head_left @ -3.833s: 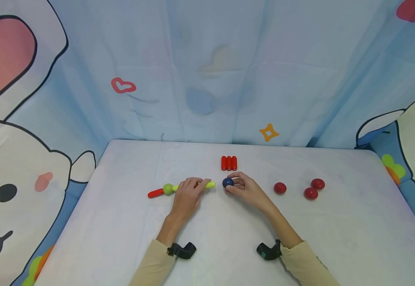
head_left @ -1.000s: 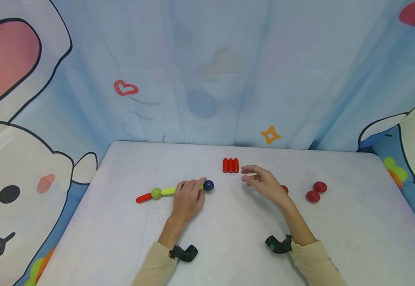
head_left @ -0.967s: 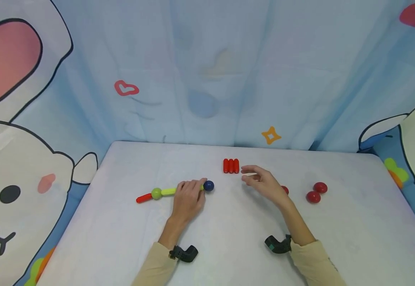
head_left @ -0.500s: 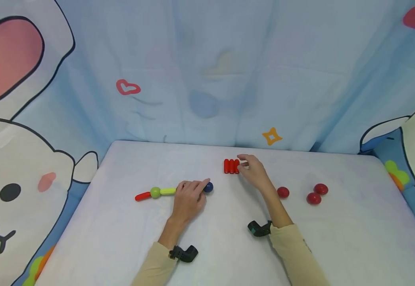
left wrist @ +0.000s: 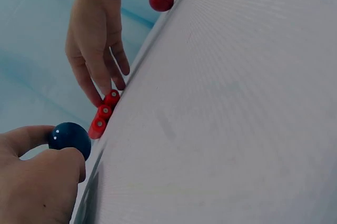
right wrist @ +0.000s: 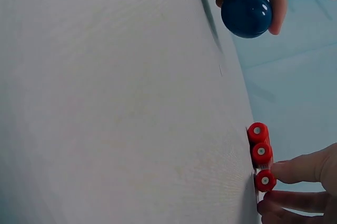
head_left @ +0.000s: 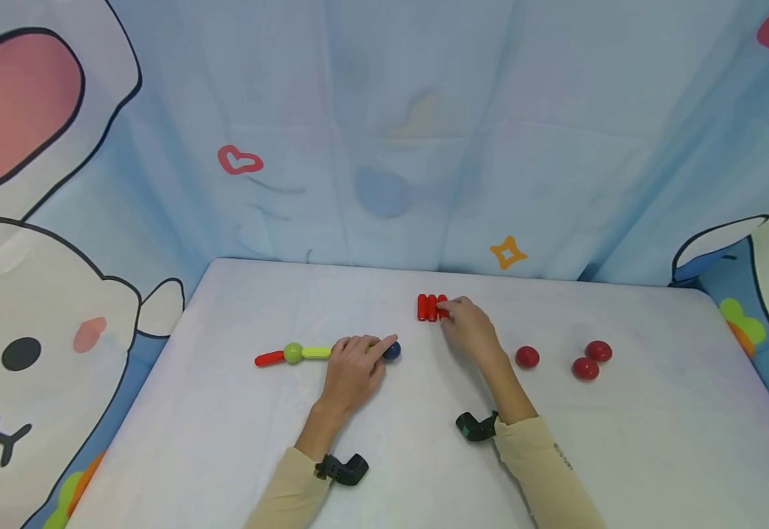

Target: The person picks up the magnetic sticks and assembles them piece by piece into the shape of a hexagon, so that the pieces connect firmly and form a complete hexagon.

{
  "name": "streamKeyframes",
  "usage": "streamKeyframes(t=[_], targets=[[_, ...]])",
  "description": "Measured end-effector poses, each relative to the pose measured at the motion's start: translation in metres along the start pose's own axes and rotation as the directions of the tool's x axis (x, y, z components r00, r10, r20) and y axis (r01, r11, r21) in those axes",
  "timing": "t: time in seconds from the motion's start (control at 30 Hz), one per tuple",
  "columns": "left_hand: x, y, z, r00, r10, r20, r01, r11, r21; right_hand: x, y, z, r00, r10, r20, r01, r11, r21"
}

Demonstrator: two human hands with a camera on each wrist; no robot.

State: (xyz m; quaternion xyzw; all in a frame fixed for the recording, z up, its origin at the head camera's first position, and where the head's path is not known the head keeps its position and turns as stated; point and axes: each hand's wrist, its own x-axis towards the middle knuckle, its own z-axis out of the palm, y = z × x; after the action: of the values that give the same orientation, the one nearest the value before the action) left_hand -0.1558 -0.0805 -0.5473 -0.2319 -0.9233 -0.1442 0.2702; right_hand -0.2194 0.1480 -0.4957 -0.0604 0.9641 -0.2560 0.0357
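Note:
My left hand (head_left: pixel 353 375) grips a chain lying on the table: a red rod (head_left: pixel 269 358), a green ball (head_left: pixel 293 353), a yellow-green rod (head_left: pixel 316 353) and a dark blue ball (right wrist: pixel 246 13) at its right end. The palm hides part of the rod, and the index finger lies along the blue ball. Three short red rods stand side by side at the back. With thumb and fingers, my right hand (head_left: pixel 473 330) pinches the rightmost red rod (right wrist: pixel 265 180), which sits slightly apart from the other two red rods (head_left: pixel 427 308). Pale dots show on their ends.
To the right of the right forearm lie three red balls, one alone (head_left: pixel 527 358) and a pair close together (head_left: pixel 586 369). A white cloth covers the table (head_left: pixel 226 455). Behind it hangs a blue printed curtain (head_left: pixel 384 132).
The blue ball has gone from the right hand's fingers to the end of the chain. The right hand has moved up to the red rods and pinches the rightmost one. The left hand stays on the chain.

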Motion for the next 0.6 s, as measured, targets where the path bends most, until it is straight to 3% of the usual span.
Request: streamKeyframes(t=[0.3, 0.6], targets=[[0.000, 0.000, 0.000, 1.000, 0.003, -0.003, -0.003, 1.000, -0.023, -0.003, 0.000, -0.006, 0.992, 0.115, -0.048, -0.115, 0.993, -0.004], [0.000, -0.001, 0.001, 1.000, -0.002, 0.022, 0.002, 1.000, 0.008, -0.003, 0.007, -0.012, 0.985, 0.166, -0.042, -0.165, 0.986, 0.016]])
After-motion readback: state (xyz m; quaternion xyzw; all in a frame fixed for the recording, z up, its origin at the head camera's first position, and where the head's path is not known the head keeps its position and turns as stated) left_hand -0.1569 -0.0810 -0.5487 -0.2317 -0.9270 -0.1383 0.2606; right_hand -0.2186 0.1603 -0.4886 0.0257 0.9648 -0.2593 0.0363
